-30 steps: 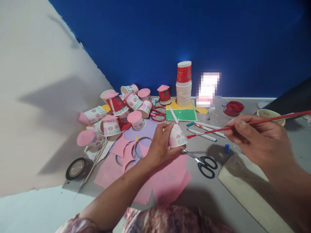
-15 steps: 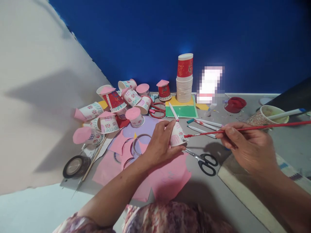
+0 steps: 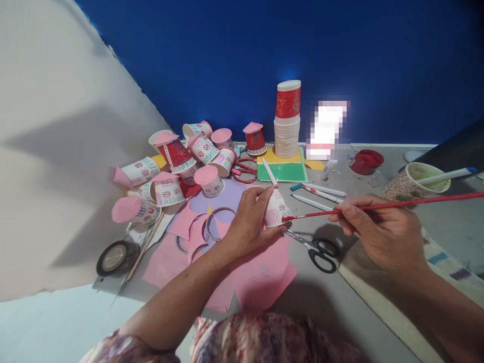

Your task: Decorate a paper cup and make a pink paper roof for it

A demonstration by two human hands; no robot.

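The left hand (image 3: 247, 224) is closed around a small decorated paper cup (image 3: 276, 209), tilted above the pink paper (image 3: 260, 277); the right hand (image 3: 381, 234) pinches a red paintbrush (image 3: 378, 205); its long axis runs leftward, tip touching the cup's right side.

From my feed, both forearms are bare from the near edge of the picture out to the left hand (image 3: 247, 224) and the right hand (image 3: 381, 232), with no rings, watch or bracelets that I can make out. The only clothing I see is a loose garment (image 3: 264, 340) at the near edge, printed in a mottled pattern of pink, maroon, grey and off-white, with a sleeve (image 3: 109, 350) of the same fabric at the near left.
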